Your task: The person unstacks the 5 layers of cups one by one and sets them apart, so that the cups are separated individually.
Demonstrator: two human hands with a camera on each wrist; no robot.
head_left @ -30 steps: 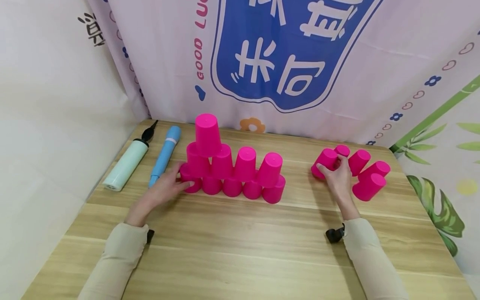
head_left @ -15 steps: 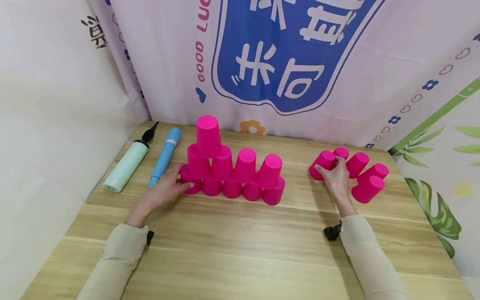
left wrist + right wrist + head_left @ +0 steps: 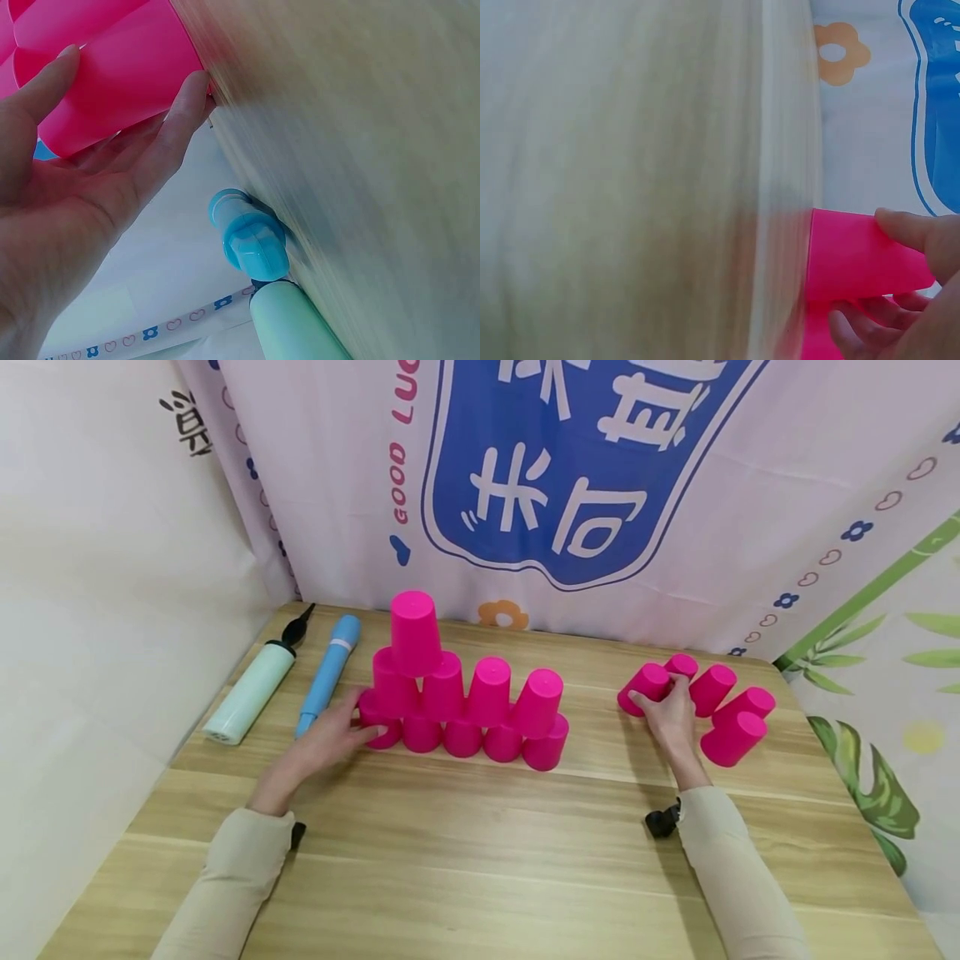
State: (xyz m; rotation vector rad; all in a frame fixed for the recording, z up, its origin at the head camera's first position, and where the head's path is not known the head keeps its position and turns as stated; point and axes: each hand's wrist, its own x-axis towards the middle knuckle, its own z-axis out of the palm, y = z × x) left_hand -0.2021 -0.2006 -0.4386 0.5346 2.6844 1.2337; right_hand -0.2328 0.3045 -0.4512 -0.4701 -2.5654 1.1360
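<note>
My left hand (image 3: 333, 731) grips the upside-down pink cup at the left end of the stack's bottom row. In the left wrist view, thumb and fingers lie on opposite sides of this cup (image 3: 135, 75). Above it a second row of cups (image 3: 491, 689) stands on the bottom row. One more cup (image 3: 416, 635) tops the stack at its left end. At the right, my right hand (image 3: 673, 714) holds another upside-down pink cup (image 3: 643, 685). The right wrist view has the thumb on one side of that cup (image 3: 855, 255) and fingers on the other.
Several loose pink cups (image 3: 735, 739) stand upside down just right of my right hand. A blue pump-like tube (image 3: 326, 677) and a pale green hand pump (image 3: 251, 693) lie left of the stack. A printed curtain (image 3: 337, 485) hangs behind the wooden table (image 3: 480, 852).
</note>
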